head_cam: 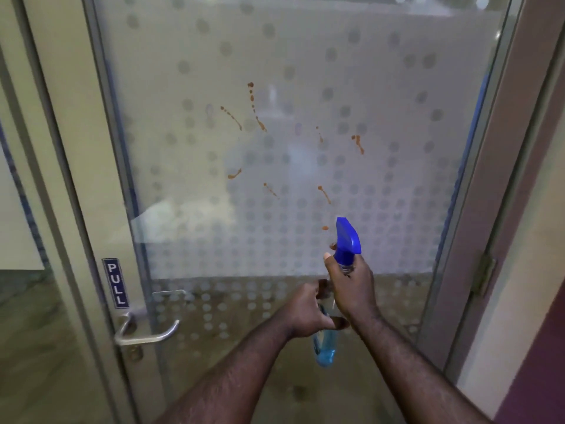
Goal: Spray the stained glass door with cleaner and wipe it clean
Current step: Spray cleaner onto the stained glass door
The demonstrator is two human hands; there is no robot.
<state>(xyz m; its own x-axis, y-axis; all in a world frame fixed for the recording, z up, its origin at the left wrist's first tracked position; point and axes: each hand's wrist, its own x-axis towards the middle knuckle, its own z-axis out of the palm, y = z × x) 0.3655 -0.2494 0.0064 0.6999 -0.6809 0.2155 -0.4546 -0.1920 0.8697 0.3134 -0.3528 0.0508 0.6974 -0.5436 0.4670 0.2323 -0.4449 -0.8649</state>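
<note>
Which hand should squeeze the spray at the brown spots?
Probably the right hand: it already grips the neck of the spray bottle under the blue trigger head, facing the stains. The left hand only steadies the body.

spray bottle (345,249) before glass door (305,87); handle (146,330) lower left.

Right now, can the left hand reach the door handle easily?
Probably yes. The door handle is uncovered, left of the left hand, with nothing between. That hand now steadies the spray bottle, so it must let go first.

Both hands (351,286) raised (fingers curled)
</note>
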